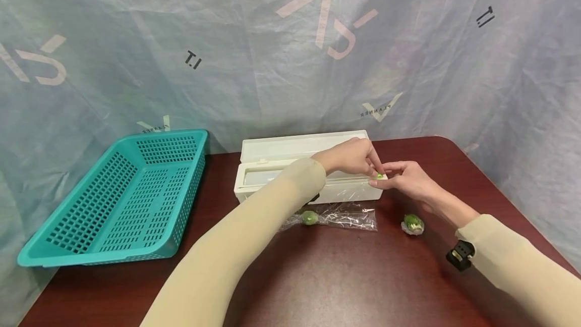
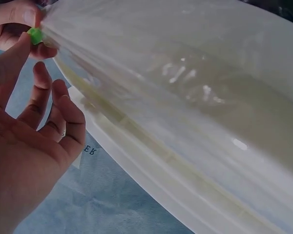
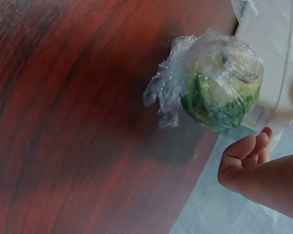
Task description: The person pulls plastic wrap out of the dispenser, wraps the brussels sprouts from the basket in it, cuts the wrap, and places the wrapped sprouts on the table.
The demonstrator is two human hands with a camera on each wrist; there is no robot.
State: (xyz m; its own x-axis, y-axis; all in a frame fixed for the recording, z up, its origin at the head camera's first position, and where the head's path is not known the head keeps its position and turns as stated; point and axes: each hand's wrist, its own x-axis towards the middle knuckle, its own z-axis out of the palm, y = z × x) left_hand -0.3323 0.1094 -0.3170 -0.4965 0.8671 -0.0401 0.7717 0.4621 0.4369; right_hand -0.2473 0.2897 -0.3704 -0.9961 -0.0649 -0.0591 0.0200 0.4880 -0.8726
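Note:
A long white cling film dispenser (image 1: 349,193) stands on the table, its lid (image 1: 295,148) raised at the back. At its right end is a small bright green slide cutter (image 2: 35,35). My left hand (image 1: 349,157) reaches across the box and pinches this cutter, its other fingers loosely bent. From the right, my right hand (image 1: 410,179) has thumb and finger on either side of the same piece. Clear film (image 2: 151,58) fans out from that corner in the left wrist view. Near my right wrist lies a film-wrapped round green vegetable piece (image 3: 224,83), kind unclear.
In front of the dispenser lies another green piece (image 1: 310,217) on a twisted strip of clear film (image 1: 351,218). To the left stands a turquoise plastic basket (image 1: 183,216). A grey printed curtain (image 1: 254,64) hangs behind the dark red wooden table (image 1: 345,276).

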